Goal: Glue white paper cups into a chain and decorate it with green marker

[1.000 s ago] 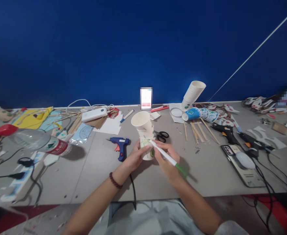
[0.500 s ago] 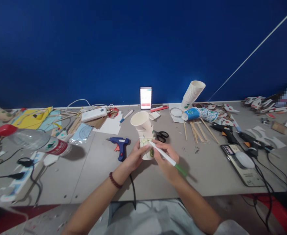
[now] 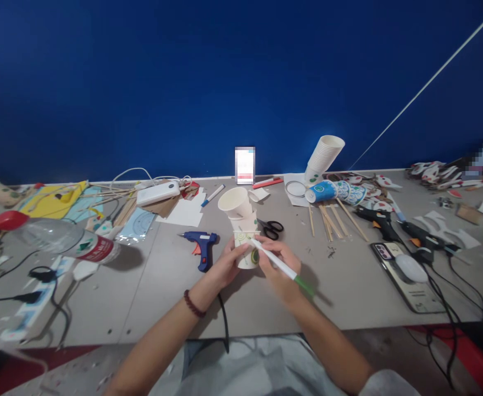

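Note:
A joined set of white paper cups (image 3: 237, 204) stands in front of me, its wide mouth facing up and toward the left. My left hand (image 3: 228, 264) is closed around the lower left side of the bottom cup, which has a green pattern. In my right hand (image 3: 281, 270) is a white marker with a green end (image 3: 280, 264). The marker's tip meets or nearly meets the patterned cup; actual contact cannot be made out. Black-handled scissors (image 3: 272, 229) lie just behind my right hand.
A blue glue gun (image 3: 203, 245) lies left of my hands. Farther left are a bottle (image 3: 72, 237) and a power strip (image 3: 43, 302). Stacked cups (image 3: 326, 157), wooden sticks (image 3: 329, 223), more glue guns and a phone (image 3: 410, 280) are on the right. A lit screen (image 3: 245, 165) stands at the back.

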Motion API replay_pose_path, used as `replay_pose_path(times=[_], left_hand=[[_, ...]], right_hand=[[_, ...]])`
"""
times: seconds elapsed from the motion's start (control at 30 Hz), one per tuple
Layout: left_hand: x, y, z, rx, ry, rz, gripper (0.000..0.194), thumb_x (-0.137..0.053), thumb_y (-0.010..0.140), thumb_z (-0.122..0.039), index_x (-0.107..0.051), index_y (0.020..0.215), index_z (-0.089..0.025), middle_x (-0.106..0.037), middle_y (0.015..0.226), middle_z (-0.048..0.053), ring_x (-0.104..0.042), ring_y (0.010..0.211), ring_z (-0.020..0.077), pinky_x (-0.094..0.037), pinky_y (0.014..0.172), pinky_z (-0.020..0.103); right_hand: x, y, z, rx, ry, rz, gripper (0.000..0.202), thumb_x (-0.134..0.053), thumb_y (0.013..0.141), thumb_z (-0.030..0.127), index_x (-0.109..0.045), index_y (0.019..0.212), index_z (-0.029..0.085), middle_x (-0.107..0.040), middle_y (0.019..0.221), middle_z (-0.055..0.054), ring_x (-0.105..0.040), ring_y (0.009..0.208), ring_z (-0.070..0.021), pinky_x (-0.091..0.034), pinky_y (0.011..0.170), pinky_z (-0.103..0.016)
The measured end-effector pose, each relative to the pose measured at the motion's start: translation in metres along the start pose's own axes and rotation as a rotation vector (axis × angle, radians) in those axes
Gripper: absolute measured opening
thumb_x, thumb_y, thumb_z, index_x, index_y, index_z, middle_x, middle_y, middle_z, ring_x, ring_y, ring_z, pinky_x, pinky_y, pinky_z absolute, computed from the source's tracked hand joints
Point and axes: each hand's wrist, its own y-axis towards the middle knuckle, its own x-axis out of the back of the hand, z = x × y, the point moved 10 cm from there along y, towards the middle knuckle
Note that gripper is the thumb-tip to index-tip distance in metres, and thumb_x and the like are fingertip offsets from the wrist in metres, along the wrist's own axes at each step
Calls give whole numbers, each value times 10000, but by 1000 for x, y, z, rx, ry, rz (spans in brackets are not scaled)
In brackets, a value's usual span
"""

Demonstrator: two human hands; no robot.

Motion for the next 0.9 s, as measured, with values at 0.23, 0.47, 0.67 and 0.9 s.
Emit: replay_pose_path(times=[0.23, 0.47, 0.67, 0.9], left_hand=[[1, 1, 2, 11, -11, 8, 619, -823, 672, -295, -602, 1238, -175, -719, 1031, 73, -668, 863, 200, -499, 767, 297], [-2, 0, 0, 14, -1, 21, 643, -820, 679, -303, -591, 1265, -174, -717, 1016, 76, -665, 844, 201, -498, 765, 302], [-3, -1, 0, 7, -5, 36, 656, -822, 677, -301, -588, 1277, -179, -723, 1001, 76, -665, 824, 200, -487, 765, 305], [-1, 1, 2, 9, 7, 27, 641, -824, 668, -304, -605, 1257, -175, -720, 1037, 84, -663, 831, 197, -494, 762, 303]], right_hand=[[2, -2, -5, -13, 34, -13, 102, -635, 807, 151, -603, 872, 222, -757, 978, -87, -737, 988, -258, -612, 801, -379], [3, -3, -8, -58, 44, -32, 87, -634, 817, 163, -605, 870, 225, -760, 973, -84, -737, 995, -251, -612, 807, -368], [3, -2, -5, -33, 49, -42, 92, -636, 812, 161, -598, 863, 228, -760, 946, -79, -740, 987, -256, -618, 784, -356], [3, -4, -10, -47, 51, -50, 87, -629, 825, 161, -601, 869, 231, -752, 934, -66, -738, 994, -253, -616, 794, -356]])
